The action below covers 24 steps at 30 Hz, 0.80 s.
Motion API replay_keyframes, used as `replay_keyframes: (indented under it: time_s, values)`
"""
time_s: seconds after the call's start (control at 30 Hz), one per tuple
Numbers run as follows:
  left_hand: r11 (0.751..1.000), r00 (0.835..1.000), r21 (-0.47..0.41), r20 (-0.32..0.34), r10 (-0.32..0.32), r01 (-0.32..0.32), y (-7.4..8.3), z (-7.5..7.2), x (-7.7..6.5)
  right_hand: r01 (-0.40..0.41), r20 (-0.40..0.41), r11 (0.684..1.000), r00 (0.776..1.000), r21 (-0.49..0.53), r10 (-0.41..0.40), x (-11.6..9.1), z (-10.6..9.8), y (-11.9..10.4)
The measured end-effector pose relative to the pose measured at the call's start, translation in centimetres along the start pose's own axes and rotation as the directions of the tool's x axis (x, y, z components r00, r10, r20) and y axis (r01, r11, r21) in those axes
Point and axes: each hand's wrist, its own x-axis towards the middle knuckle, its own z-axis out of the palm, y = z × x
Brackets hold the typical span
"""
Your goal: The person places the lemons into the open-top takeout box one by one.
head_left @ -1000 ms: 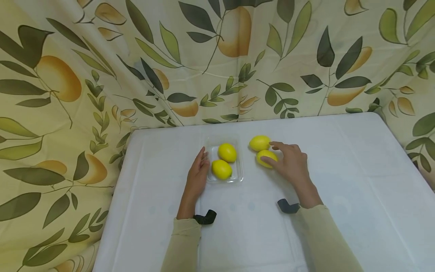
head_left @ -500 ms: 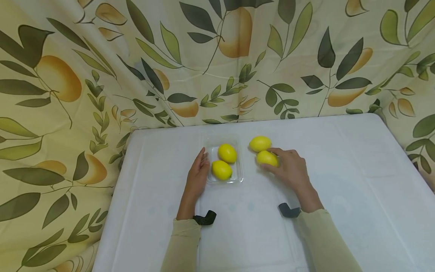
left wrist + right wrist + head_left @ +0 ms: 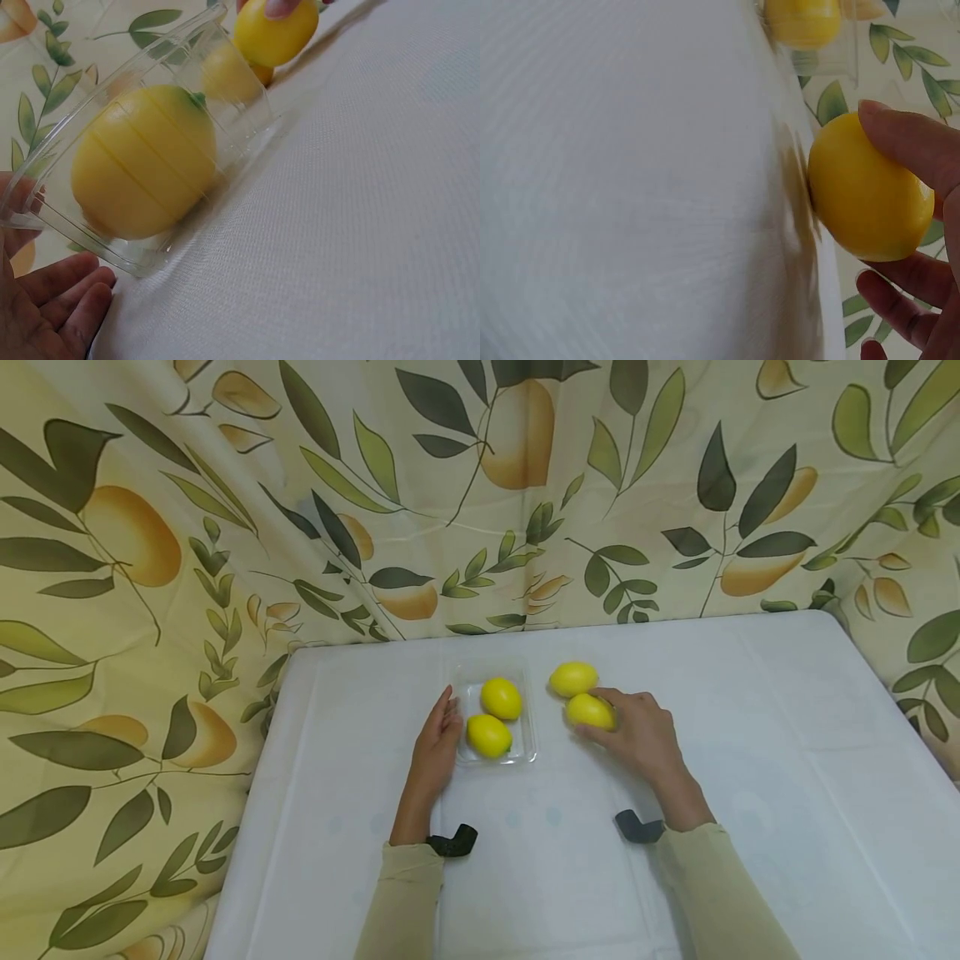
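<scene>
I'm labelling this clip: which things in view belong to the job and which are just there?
Likely job: clear rectangular plastic container; two yellow oval lemons inside it; yellow oval lemon in the right hand; matching lemon behind it; left hand beside the container.

Just there: white tablecloth; cream leaf-printed fabric backdrop; black wrist fittings.

Showing bright yellow all over the four lemons (image 3: 502, 698), turning green at one tip (image 3: 197, 99). Letting that yellow through the colourless, see-through tub (image 3: 528, 718). Running white across the tablecloth (image 3: 555, 893), with a few faint bluish spots (image 3: 553, 815). Appearing pale khaki on both sleeves (image 3: 405, 897), black on the left clip (image 3: 455, 841), slate grey on the right clip (image 3: 637, 827). Repeating dark and light green leaves (image 3: 716, 472) and golden-orange fruit (image 3: 521, 439) over a cream-yellow curtain (image 3: 480, 506).
</scene>
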Motion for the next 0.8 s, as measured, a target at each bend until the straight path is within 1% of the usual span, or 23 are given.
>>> replay_keyframes:
  time_s: [0.27, 0.43, 0.63, 0.8]
  values:
    - [1.000, 1.000, 0.000, -0.001, -0.002, 0.002, 0.0, 0.0, -0.1, 0.025, -0.020, 0.999, 0.999, 0.039, -0.024, 0.0, -0.1, -0.6]
    - [1.000, 1.000, 0.003, -0.001, -0.003, 0.003, 0.0, 0.0, 0.0, 0.034, -0.039, 0.997, 0.999, 0.070, -0.032, -0.1, -0.4, -1.5]
    - [1.000, 1.000, -0.007, 0.003, 0.000, 0.000, -0.1, 0.0, 0.0, 0.070, -0.073, 0.992, 0.995, 0.109, -0.062, -0.1, -0.6, -2.5]
    - [1.000, 1.000, -0.002, 0.004, -0.004, 0.004, -0.2, 0.0, 0.0, 0.098, -0.068, 0.985, 0.994, 0.140, -0.089, 0.0, -0.6, -3.6]
